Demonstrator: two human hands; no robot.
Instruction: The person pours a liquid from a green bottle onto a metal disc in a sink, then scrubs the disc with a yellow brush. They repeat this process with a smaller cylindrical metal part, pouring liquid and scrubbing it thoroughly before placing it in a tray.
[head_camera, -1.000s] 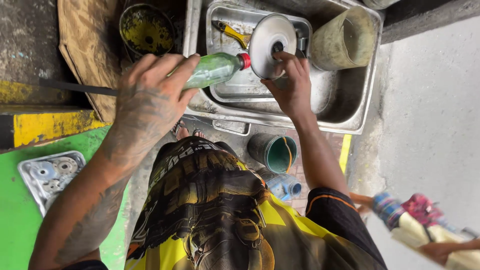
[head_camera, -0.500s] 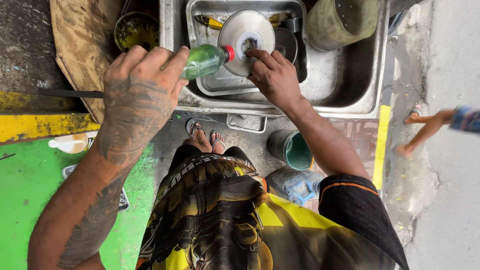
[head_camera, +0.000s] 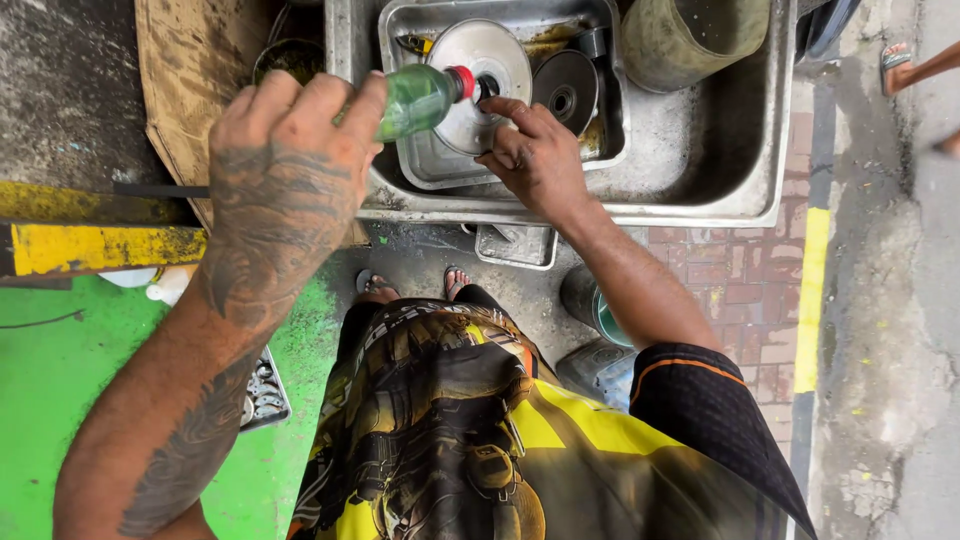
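Observation:
My left hand (head_camera: 285, 150) grips a green plastic bottle (head_camera: 415, 100) with a red cap, tipped sideways so its mouth points at a round silver metal disc (head_camera: 490, 70). My right hand (head_camera: 535, 155) holds that disc at its lower edge, fingers near its centre hole. The disc stands tilted inside a shallow steel tray (head_camera: 420, 170) that rests in a larger steel sink (head_camera: 700, 170). A second, darker disc (head_camera: 565, 90) lies in the tray just right of the first.
A dirty olive bucket (head_camera: 690, 40) stands in the sink at the back right. Cardboard (head_camera: 180, 90) and a round tin (head_camera: 290, 55) lie to the left. Below the sink are a small steel tray (head_camera: 515, 245), a teal can (head_camera: 595, 305), my sandalled feet, and a bystander's foot (head_camera: 915, 60).
The view has shifted down and left. The bottle's mouth now sits over the silver disc's centre, and my right hand has moved from the disc's side to its lower edge.

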